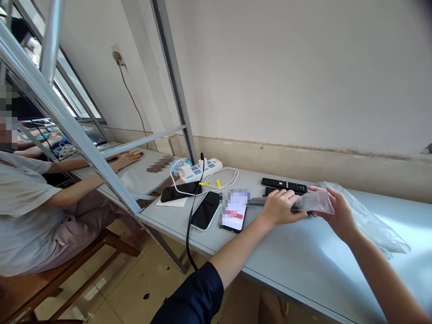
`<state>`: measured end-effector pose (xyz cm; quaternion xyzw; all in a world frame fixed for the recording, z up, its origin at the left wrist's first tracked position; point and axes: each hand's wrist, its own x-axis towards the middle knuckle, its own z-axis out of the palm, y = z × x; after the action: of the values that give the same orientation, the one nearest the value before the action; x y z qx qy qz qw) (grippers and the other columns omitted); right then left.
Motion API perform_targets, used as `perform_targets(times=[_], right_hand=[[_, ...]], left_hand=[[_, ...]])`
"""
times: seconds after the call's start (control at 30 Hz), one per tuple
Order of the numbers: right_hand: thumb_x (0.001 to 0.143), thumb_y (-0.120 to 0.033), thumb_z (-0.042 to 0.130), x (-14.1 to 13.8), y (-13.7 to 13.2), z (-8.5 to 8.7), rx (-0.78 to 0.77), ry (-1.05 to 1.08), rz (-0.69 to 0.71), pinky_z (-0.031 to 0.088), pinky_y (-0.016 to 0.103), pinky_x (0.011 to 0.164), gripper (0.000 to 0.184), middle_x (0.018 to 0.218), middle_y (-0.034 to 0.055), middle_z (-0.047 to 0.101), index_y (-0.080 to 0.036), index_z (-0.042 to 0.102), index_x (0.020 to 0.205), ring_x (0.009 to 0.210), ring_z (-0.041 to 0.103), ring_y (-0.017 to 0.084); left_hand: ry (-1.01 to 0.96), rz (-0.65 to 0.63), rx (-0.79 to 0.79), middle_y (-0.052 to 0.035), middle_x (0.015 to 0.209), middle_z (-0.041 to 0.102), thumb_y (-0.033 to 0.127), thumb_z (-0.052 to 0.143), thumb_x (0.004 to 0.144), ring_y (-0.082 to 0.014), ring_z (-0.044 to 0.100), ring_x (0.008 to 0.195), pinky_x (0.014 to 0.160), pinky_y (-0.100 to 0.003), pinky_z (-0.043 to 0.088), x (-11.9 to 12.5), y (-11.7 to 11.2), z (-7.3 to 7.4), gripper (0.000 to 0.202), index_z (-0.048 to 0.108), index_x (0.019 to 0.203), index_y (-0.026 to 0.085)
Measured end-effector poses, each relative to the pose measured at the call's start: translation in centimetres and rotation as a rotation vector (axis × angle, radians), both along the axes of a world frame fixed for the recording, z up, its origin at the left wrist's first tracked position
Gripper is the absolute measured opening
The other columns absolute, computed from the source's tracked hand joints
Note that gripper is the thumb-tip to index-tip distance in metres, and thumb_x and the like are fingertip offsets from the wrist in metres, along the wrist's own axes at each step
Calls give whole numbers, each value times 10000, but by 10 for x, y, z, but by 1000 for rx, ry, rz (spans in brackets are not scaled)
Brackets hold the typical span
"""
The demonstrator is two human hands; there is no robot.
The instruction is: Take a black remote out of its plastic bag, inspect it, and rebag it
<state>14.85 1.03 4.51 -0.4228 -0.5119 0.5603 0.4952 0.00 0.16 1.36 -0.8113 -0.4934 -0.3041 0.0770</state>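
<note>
My left hand (281,207) is closed around a dark remote control that sits partly inside a clear plastic sleeve (312,201). My right hand (337,211) pinches the other end of that sleeve. Both hands are just above the grey table (303,261). A second black remote (284,184) lies on the table just behind my left hand. To my right lies a heap of clear plastic bags (371,222).
Three phones lie left of my hands: one with a lit screen (234,211), one pale-edged (205,210), one black (180,191). A white power strip (200,169) with cables sits behind them. Another person sits at the left on a wooden bench (50,279), behind a metal frame (77,135).
</note>
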Motion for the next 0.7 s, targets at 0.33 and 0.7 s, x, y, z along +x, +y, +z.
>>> perform_targets(times=[0.33, 0.7], right_hand=[[667, -795, 413, -6, -9, -1, -67, -61, 391, 538, 375, 494, 713, 835, 116, 710, -235, 690, 1010, 815, 655, 310], [604, -721, 609, 2, -5, -23, -179, -55, 573, 506, 395, 463, 590, 673, 82, 701, -248, 677, 950, 603, 683, 309]], left_hand=[[-37, -38, 21, -36, 919, 704, 420, 623, 773, -198, 654, 831, 723, -313, 498, 1, 2, -4, 333, 657, 1026, 207], [3, -112, 97, -67, 809, 676, 405, 513, 827, -191, 637, 773, 713, -307, 507, 7, -3, -4, 360, 665, 1021, 143]])
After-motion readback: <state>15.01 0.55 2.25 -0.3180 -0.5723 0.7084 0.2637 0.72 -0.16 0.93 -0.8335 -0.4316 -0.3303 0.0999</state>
